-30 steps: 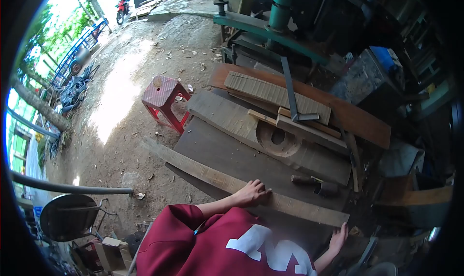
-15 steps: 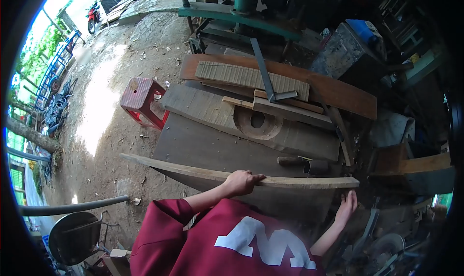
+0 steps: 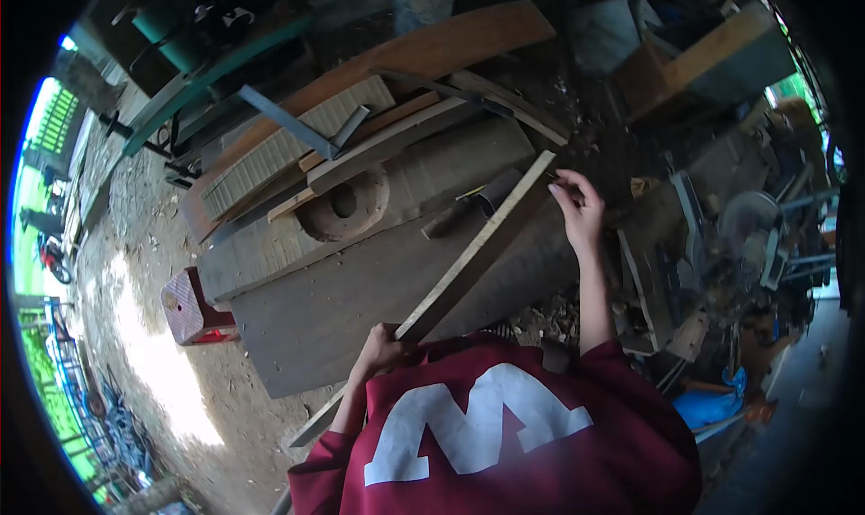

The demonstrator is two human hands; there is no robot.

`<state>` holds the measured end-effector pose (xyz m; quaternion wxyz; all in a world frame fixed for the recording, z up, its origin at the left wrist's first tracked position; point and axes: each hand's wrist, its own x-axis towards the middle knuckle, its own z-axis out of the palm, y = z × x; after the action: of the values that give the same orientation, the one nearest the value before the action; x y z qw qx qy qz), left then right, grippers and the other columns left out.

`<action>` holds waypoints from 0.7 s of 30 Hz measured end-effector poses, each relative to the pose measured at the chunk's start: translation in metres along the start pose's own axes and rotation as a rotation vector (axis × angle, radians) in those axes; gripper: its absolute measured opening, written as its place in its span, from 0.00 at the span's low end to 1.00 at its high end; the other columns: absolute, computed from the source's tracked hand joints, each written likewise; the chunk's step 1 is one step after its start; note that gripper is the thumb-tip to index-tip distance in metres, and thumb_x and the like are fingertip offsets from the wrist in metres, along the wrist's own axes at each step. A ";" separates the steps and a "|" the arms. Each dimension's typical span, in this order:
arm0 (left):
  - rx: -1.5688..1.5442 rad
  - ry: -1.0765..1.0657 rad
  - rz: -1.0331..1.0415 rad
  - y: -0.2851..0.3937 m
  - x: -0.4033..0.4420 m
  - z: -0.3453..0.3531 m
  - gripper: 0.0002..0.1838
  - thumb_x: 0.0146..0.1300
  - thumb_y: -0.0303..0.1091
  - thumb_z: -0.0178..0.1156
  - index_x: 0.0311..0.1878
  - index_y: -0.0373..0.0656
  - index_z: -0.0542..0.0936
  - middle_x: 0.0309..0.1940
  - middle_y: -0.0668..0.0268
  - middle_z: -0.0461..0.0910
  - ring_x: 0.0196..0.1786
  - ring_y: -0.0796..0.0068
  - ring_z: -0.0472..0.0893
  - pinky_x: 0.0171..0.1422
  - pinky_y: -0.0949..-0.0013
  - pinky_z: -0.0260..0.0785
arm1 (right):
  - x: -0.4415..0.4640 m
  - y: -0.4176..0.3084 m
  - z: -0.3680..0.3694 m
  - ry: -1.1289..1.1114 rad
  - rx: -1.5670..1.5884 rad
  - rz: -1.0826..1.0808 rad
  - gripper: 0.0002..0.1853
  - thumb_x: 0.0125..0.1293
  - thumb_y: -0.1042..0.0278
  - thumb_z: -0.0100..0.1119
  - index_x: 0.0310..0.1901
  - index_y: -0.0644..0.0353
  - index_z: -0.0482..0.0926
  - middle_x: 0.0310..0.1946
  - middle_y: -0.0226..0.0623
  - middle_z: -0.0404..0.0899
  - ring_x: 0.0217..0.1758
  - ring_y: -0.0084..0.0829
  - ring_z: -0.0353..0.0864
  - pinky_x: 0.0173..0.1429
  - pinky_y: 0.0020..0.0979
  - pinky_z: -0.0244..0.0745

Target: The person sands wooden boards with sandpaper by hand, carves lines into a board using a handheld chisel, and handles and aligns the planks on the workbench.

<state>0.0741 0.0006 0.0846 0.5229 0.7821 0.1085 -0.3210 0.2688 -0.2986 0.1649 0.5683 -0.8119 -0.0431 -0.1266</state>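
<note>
A long, narrow wooden board [image 3: 482, 237] is held on edge across the front of the work table, slanting from lower left to upper right. My left hand [image 3: 386, 349] is closed around its middle, close to the shirt. By the board's far right end, my right hand [image 3: 584, 210] has its fingers curled and the thumb near the index fingertip; whatever sits between them is too small to make out. Just beyond the board lie a wooden-handled tool [image 3: 443, 219] and a dark cup-like piece [image 3: 498, 191], partly hidden by it.
On the table [image 3: 297, 335] rests a thick plank with a round recess [image 3: 344, 204], under a stack of boards and a metal try square [image 3: 297, 127]. A red-and-white stool [image 3: 185, 306] stands at the left. Machine parts and scrap [image 3: 748, 227] crowd the right side.
My view has turned to the right. The board now slants steeply, its right end raised in view and its left end close to my body. My right hand remains by that end.
</note>
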 end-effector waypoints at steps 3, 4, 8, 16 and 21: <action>-0.024 -0.005 -0.055 -0.007 0.003 -0.003 0.14 0.40 0.33 0.60 0.30 0.34 0.79 0.20 0.60 0.79 0.25 0.76 0.78 0.32 0.70 0.68 | 0.000 -0.008 0.009 0.017 -0.048 -0.083 0.10 0.54 0.75 0.61 0.39 0.61 0.77 0.28 0.27 0.77 0.32 0.16 0.72 0.36 0.19 0.67; -0.040 0.000 -0.074 -0.008 0.003 -0.003 0.13 0.40 0.32 0.60 0.30 0.34 0.79 0.20 0.61 0.79 0.24 0.76 0.78 0.32 0.71 0.68 | 0.000 -0.012 0.011 0.020 -0.070 -0.122 0.10 0.53 0.74 0.62 0.38 0.61 0.77 0.27 0.27 0.76 0.31 0.17 0.72 0.36 0.20 0.67; -0.212 -0.005 -0.078 -0.018 0.004 0.001 0.11 0.40 0.30 0.60 0.28 0.34 0.80 0.19 0.62 0.79 0.25 0.77 0.78 0.32 0.71 0.68 | 0.004 -0.019 0.018 0.063 -0.227 -0.362 0.11 0.51 0.71 0.64 0.37 0.59 0.77 0.28 0.30 0.75 0.33 0.25 0.73 0.38 0.24 0.68; -0.257 -0.046 -0.102 -0.019 0.004 -0.002 0.09 0.41 0.26 0.59 0.28 0.32 0.79 0.20 0.62 0.79 0.25 0.77 0.79 0.32 0.74 0.69 | 0.013 -0.022 0.028 0.298 -0.587 -0.831 0.12 0.52 0.67 0.63 0.37 0.60 0.77 0.37 0.35 0.75 0.39 0.36 0.75 0.41 0.32 0.71; -0.286 -0.088 -0.103 -0.010 0.001 -0.006 0.10 0.40 0.24 0.58 0.29 0.32 0.80 0.21 0.62 0.80 0.25 0.77 0.79 0.31 0.75 0.70 | 0.015 -0.026 0.043 0.287 -0.527 -0.752 0.16 0.55 0.64 0.60 0.45 0.61 0.75 0.39 0.36 0.75 0.39 0.36 0.75 0.41 0.32 0.70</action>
<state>0.0727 0.0102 0.0782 0.6160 0.6784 0.1702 -0.3625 0.2840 -0.2504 0.1785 0.2582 -0.8308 -0.2210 -0.4408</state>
